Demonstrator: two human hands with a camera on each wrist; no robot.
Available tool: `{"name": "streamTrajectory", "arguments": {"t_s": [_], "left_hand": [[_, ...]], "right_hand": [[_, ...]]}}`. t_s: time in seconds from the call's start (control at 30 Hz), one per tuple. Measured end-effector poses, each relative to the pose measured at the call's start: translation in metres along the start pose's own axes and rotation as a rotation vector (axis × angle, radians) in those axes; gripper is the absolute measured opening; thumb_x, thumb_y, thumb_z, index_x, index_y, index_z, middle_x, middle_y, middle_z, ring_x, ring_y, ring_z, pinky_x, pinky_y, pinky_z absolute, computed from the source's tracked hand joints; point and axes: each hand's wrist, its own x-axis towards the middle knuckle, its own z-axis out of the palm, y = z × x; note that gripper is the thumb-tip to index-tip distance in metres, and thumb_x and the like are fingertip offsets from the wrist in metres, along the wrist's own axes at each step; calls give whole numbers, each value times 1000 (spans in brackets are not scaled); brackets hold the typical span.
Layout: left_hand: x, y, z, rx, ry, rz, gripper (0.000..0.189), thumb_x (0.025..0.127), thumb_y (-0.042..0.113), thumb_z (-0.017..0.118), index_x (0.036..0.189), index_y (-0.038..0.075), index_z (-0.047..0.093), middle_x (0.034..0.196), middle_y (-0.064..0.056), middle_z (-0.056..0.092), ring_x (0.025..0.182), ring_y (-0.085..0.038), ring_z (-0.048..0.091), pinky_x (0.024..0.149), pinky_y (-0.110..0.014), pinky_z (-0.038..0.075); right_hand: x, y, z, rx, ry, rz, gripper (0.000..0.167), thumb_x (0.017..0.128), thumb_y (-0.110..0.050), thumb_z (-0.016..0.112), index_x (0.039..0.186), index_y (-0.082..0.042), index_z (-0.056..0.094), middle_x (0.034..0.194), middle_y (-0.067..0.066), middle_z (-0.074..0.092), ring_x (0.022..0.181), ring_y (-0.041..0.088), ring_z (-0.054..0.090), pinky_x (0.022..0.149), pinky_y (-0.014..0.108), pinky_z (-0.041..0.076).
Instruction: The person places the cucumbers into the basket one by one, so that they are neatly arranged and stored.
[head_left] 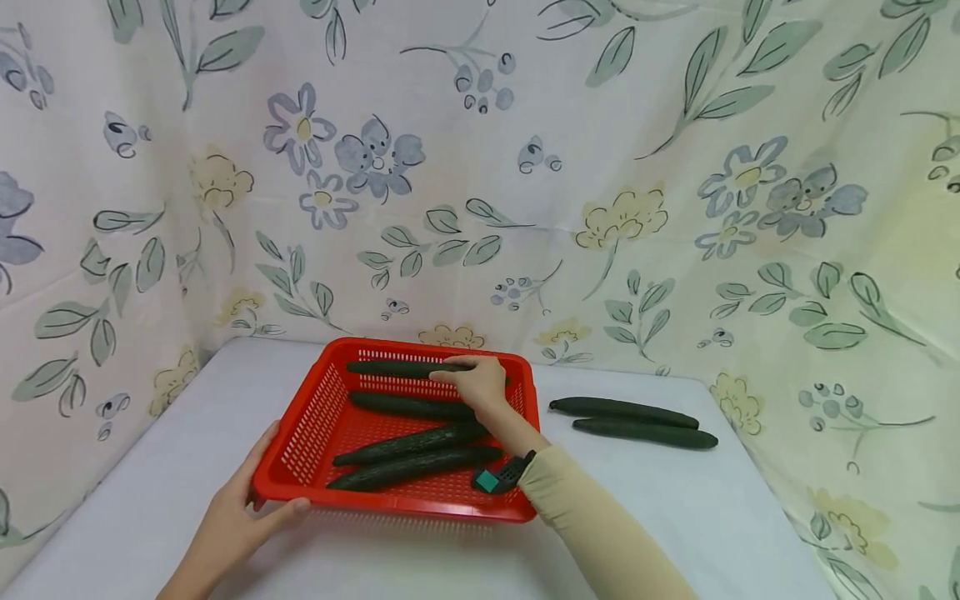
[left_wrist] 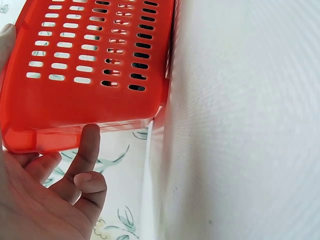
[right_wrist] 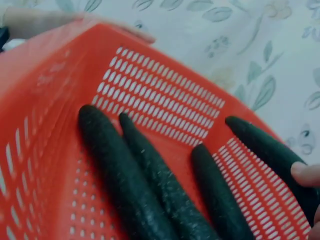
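Observation:
A red plastic basket with slotted walls stands on the white table. My left hand grips its near left corner, the thumb by the front rim and the fingers along the left side; this left hand also shows against the rim in the left wrist view. Over the basket's far side, my right hand holds a dark green cucumber near its right part. In the right wrist view that cucumber lies above the slotted wall, thumb on top. Several other cucumbers rest on the basket floor.
Two more cucumbers lie side by side on the white table, right of the basket. Floral cloth hangs behind the table and along its sides. My right wrist wears a dark strap with a teal-marked device.

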Motion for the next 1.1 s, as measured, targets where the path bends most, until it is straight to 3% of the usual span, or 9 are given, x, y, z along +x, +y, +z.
{"name": "streamTrajectory", "arguments": {"t_s": [0.07,0.2,0.3,0.5,0.57,0.67,0.8,1.0,1.1], "left_hand": [[0,-1,0,8,6,5,114,90,39,87,172,33,8,162,-28,44,127,-39,59,78,-22,54],[-2,-2,1,27,33,31,113,88,37,89,172,32,13,157,-28,50,112,-8,59,75,-23,53],[-3,-3,0,30,42,38,113,87,36,89,172,33,14,155,-27,52,104,5,53,74,-24,52],[-3,-1,-1,32,35,30,113,88,37,88,172,31,14,155,-28,51,108,-12,59,74,-24,53],[-3,0,-1,26,38,35,113,88,36,89,172,30,15,155,-29,51,108,-9,59,75,-24,54],[-2,1,-1,22,38,32,112,88,37,88,172,31,14,156,-28,51,110,-6,59,77,-24,55],[-2,1,-1,14,35,26,112,89,38,88,172,34,13,157,-27,50,116,-20,61,79,-23,55],[-2,2,-1,6,35,20,112,89,38,88,172,34,13,160,-26,47,118,-24,61,79,-24,56],[-1,3,0,8,32,19,113,89,38,88,172,35,12,161,-26,46,120,-33,60,79,-24,55]], "right_hand": [[-1,1,2,-35,22,7,28,78,-26,96,103,-15,87,115,2,78,110,25,64,85,38,56],[-3,6,7,-67,52,44,28,77,-26,98,100,-14,87,120,7,76,110,27,64,84,39,57],[-3,10,10,-86,51,52,29,77,-25,97,101,-14,87,122,8,74,110,28,63,82,39,58],[-2,13,12,-103,65,-12,33,80,-21,94,110,-11,85,110,6,79,104,27,67,78,38,57],[0,13,13,-92,68,-29,34,81,-20,93,113,-12,85,107,4,80,102,25,68,78,37,57],[0,13,14,-90,60,-31,34,82,-20,93,114,-14,85,109,2,80,104,24,68,80,37,57],[1,13,15,-112,49,-39,33,82,-22,93,114,-16,85,112,2,79,107,24,67,85,40,57],[2,13,15,-102,22,-57,36,83,-25,93,117,-15,84,115,2,78,110,24,66,88,42,56],[2,11,11,-59,-1,-66,37,84,-23,92,118,-14,83,115,3,78,111,25,66,89,43,57]]}}
